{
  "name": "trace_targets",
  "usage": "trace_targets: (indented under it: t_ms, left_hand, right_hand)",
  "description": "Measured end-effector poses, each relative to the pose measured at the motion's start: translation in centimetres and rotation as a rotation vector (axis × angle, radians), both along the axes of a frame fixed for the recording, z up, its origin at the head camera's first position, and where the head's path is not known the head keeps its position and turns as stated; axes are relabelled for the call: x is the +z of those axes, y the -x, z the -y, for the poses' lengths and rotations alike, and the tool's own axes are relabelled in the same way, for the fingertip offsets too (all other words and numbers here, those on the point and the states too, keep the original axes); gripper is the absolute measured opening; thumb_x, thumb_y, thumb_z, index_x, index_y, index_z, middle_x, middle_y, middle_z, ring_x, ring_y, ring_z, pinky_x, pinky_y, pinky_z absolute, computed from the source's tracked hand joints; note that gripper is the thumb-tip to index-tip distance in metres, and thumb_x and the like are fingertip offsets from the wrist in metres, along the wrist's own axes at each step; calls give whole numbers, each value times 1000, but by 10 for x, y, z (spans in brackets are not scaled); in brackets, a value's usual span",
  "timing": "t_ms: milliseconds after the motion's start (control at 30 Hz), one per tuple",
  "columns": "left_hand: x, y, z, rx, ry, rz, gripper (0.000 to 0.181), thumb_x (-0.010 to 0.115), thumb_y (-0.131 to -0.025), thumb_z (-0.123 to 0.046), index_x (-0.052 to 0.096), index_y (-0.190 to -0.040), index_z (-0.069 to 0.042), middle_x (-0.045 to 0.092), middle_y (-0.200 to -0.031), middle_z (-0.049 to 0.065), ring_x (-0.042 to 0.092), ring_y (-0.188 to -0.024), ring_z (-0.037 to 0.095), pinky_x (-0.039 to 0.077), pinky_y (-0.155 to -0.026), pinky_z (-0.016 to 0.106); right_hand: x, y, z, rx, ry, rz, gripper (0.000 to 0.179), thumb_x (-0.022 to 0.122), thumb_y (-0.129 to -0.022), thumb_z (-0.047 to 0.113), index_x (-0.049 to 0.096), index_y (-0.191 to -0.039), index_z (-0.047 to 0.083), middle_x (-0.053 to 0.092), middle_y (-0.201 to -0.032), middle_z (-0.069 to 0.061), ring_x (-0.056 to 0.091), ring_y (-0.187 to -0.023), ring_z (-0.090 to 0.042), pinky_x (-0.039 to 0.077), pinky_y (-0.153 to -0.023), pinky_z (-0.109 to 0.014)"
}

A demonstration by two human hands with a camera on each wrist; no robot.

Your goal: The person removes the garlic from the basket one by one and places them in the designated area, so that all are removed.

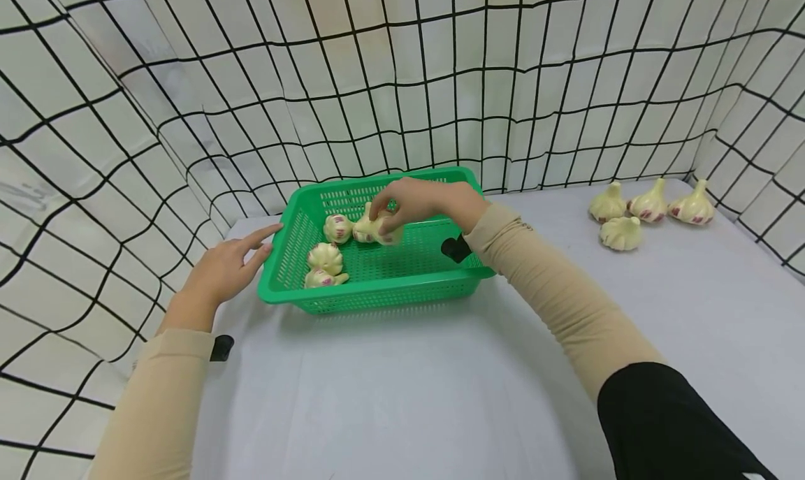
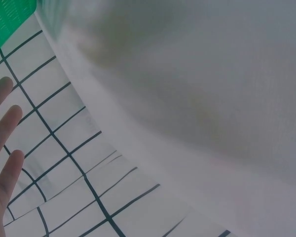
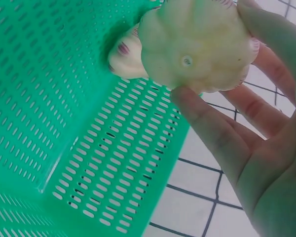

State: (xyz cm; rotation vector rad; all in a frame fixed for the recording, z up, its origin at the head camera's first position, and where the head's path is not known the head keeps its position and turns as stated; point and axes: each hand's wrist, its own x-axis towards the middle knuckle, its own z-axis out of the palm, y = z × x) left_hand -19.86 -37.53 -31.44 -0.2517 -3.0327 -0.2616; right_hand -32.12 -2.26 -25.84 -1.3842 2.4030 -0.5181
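A green plastic basket (image 1: 390,298) with slotted walls stands on the white table. My right hand (image 1: 415,200) is over it, its fingers and thumb gripping a pale garlic bulb (image 1: 393,235). In the right wrist view, the round underside of this garlic bulb (image 3: 192,49) faces the camera. Several purple-streaked garlic bulbs (image 1: 325,258) lie at the basket's left end, one right beside the held bulb. At the basket's left rim, my left hand (image 1: 220,270) rests with extended fingers touching the edge. The left wrist view catches only some spread fingers (image 2: 5,131).
Several more garlic bulbs (image 1: 621,234) are grouped on the table's far right. Black netting (image 1: 421,82) over white panels borders the table at the back, left and right. A white cloth (image 1: 377,396) covers the tabletop.
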Motion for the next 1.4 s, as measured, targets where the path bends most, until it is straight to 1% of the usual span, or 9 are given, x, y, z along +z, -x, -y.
trace_targets:
  t_ms: [67, 200, 433, 600, 833, 967, 1067, 1233, 1400]
  left_hand:
    - [0, 0, 0, 0, -1, -5, 59, 28, -111, -51, 34, -161, -21, 56, -134, 37, 53, -121, 58, 44, -93, 74]
    - [1, -1, -1, -2, -3, -14, 58, 28, -111, -51, 35, -161, -21, 57, -133, 36, 54, -120, 57, 44, -93, 73]
    - [1, 0, -1, -10, 0, -11, 58, 29, -111, -51, 35, -161, -21, 57, -132, 37, 54, -120, 57, 44, -92, 73]
    - [2, 0, -2, -12, -4, -27, 58, 28, -111, -51, 36, -160, -21, 57, -133, 37, 53, -120, 57, 44, -93, 73]
    - [0, -2, -2, -14, -9, -24, 58, 29, -111, -50, 37, -160, -20, 59, -131, 36, 54, -119, 57, 44, -92, 73]
    - [0, -2, -1, -12, -5, -19, 58, 28, -111, -50, 36, -160, -20, 58, -131, 36, 54, -120, 57, 44, -93, 74]
    - [0, -3, -1, -9, -3, -16, 59, 27, -111, -51, 36, -160, -20, 57, -133, 37, 53, -121, 58, 43, -93, 74]
    - [1, -3, -1, -6, 0, -17, 59, 27, -111, -51, 36, -160, -19, 57, -132, 37, 53, -120, 58, 44, -93, 74]
    - [0, -2, 0, -14, 2, -13, 59, 28, -111, -50, 36, -160, -19, 58, -131, 37, 55, -118, 58, 45, -91, 74]
  right_hand:
    - [2, 0, -5, -9, 34, 16, 36, 74, -98, 22, 69, -131, 10, 63, -136, -4, 60, -122, -25, 49, -100, -34]
    - [7, -2, -14, -22, 77, 17, 35, 74, -98, 23, 69, -131, 11, 61, -140, -3, 61, -124, -29, 48, -103, -34]
    - [16, -10, -32, -34, 139, -29, 34, 74, -98, 25, 70, -129, 13, 60, -140, -3, 60, -123, -25, 48, -102, -37]
    - [21, -17, -45, -49, 220, -35, 34, 76, -96, 22, 71, -128, 11, 62, -134, -4, 61, -118, -23, 51, -98, -34]
    - [23, -25, -62, -46, 306, 1, 33, 76, -95, 17, 70, -127, 6, 61, -126, -6, 56, -111, -22, 55, -94, -29]
    - [24, -31, -73, -36, 347, -43, 34, 79, -93, 16, 71, -125, 6, 62, -126, -4, 56, -109, -20, 56, -92, -28]
    - [24, -37, -83, -49, 370, -77, 36, 80, -92, 17, 71, -125, 7, 62, -128, -3, 56, -111, -18, 56, -93, -29]
    - [23, -49, -97, -54, 418, -126, 38, 81, -91, 14, 70, -126, 4, 60, -131, -8, 58, -115, -21, 56, -94, -32]
    - [19, -55, -113, -63, 453, -167, 36, 81, -90, 11, 71, -124, 4, 61, -132, -8, 58, -118, -22, 57, -95, -37]
